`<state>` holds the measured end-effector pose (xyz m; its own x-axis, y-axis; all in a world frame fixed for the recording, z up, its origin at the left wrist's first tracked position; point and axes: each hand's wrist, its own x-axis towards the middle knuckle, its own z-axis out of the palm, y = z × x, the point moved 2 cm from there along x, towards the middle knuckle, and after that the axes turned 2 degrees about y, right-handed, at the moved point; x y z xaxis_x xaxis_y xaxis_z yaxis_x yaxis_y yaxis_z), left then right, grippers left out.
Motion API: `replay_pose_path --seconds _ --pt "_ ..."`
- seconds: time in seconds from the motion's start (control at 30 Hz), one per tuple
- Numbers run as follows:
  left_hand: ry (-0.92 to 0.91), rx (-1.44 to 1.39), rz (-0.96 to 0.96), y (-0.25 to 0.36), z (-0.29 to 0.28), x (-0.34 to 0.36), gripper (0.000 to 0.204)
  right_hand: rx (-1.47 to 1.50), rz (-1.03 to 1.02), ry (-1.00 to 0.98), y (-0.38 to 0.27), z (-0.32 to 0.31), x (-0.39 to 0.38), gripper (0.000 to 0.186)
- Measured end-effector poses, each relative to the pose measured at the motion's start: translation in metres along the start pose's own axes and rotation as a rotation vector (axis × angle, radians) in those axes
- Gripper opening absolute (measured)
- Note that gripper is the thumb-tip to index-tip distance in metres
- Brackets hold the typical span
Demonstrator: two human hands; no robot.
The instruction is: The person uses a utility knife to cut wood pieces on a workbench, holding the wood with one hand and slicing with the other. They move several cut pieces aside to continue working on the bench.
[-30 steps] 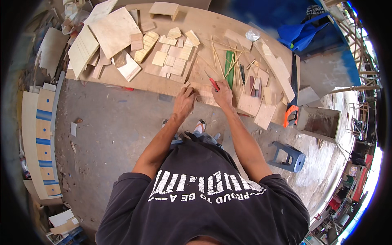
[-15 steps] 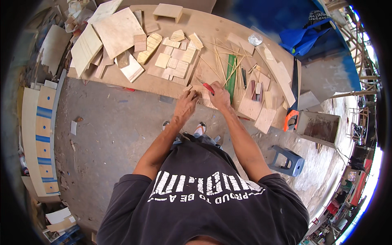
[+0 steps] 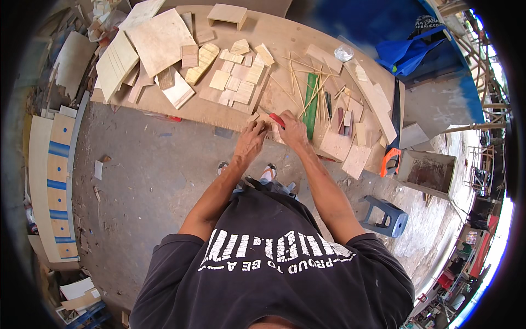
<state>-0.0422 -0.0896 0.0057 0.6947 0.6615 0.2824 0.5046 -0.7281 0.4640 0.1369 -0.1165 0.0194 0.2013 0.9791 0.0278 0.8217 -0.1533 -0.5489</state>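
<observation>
My right hand [image 3: 293,131] is closed around the red handle of a knife-like cutting tool [image 3: 278,119], whose thin blade points to the far left. Just left of it, at the near edge of the wooden table [image 3: 181,113], my left hand [image 3: 251,138] has its fingers pressed together on a small wood block [image 3: 252,117], most of it hidden by the fingers. Beyond the hands lies a panel carrying several small light wood pieces [image 3: 233,84]. A green ruler-like strip [image 3: 310,104] with thin wooden sticks [image 3: 295,82] over it lies right of the tool.
Plywood sheets [image 3: 161,41] are piled at the table's far left. A saw with an orange handle [image 3: 390,162] hangs over the right edge, near an open wooden box [image 3: 427,171]. On the floor at right stands a blue-grey stool [image 3: 386,216]. A blue-striped board [image 3: 58,186] is far left.
The red-handled tool has shifted slightly left and lies flatter, its blade closer to the block. My left hand stays at nearly the same place.
</observation>
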Motion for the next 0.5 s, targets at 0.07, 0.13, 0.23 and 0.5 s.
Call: replay_pose_path --seconds 0.07,0.13,0.23,0.5 --pt "0.007 0.001 0.003 -0.0013 0.0011 -0.0006 0.033 -0.004 -0.021 0.016 -0.0018 -0.001 0.0 0.017" --pt "0.014 0.0 0.008 -0.0005 0.0005 0.0001 0.034 0.001 -0.026 0.019 -0.0023 -0.0019 -0.0004 0.017" --pt "0.009 -0.007 0.005 0.0003 -0.0004 0.0005 0.034 0.001 -0.031 0.018 -0.0029 -0.0035 -0.0004 0.018" --pt "0.246 -0.116 -0.229 -0.0081 0.0019 -0.0016 0.024 0.01 -0.017 0.022 -0.0028 -0.004 0.0013 0.017"
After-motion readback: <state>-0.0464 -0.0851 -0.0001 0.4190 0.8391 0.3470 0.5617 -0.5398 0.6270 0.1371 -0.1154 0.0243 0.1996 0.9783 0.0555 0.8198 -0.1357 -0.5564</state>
